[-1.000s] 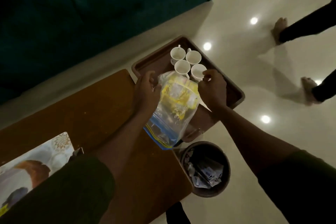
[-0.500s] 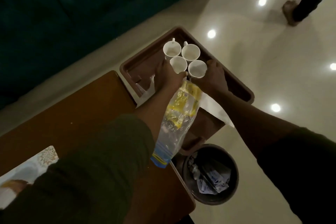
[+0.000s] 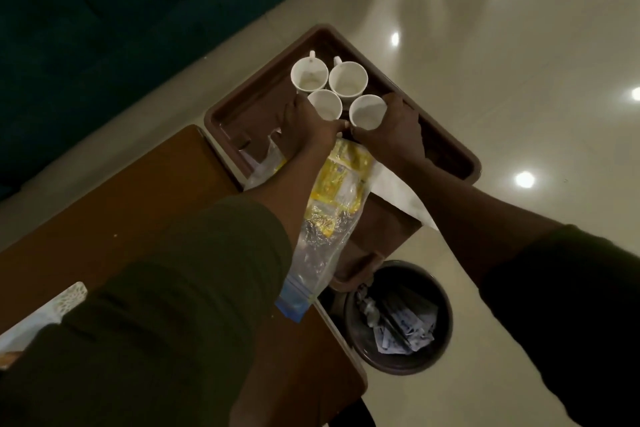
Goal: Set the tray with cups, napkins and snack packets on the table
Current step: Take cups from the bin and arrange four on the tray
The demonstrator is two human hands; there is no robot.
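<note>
A brown tray point(image 3: 263, 104) lies half on the wooden table point(image 3: 138, 204), its far end jutting past the table's end. Several white cups stand clustered at the tray's far side. My left hand point(image 3: 308, 128) wraps the near-left cup point(image 3: 325, 104). My right hand point(image 3: 394, 128) wraps the near-right cup point(image 3: 367, 111). The two far cups point(image 3: 310, 74) point(image 3: 348, 78) stand untouched. A clear bag of yellow snack packets point(image 3: 332, 204) lies across the tray's near end and the table edge, under my left forearm. A white napkin point(image 3: 398, 191) lies on the tray beneath my right forearm.
A dark round bin point(image 3: 398, 319) with crumpled wrappers stands on the glossy floor, right beside the table's corner. A dark teal sofa point(image 3: 104, 28) runs along the far left. A patterned mat point(image 3: 45, 308) lies on the table at the lower left.
Both hands left the snack bag and moved forward to the two near cups, closing around them. The bag now lies flat. The person walking at the back right is out of view.
</note>
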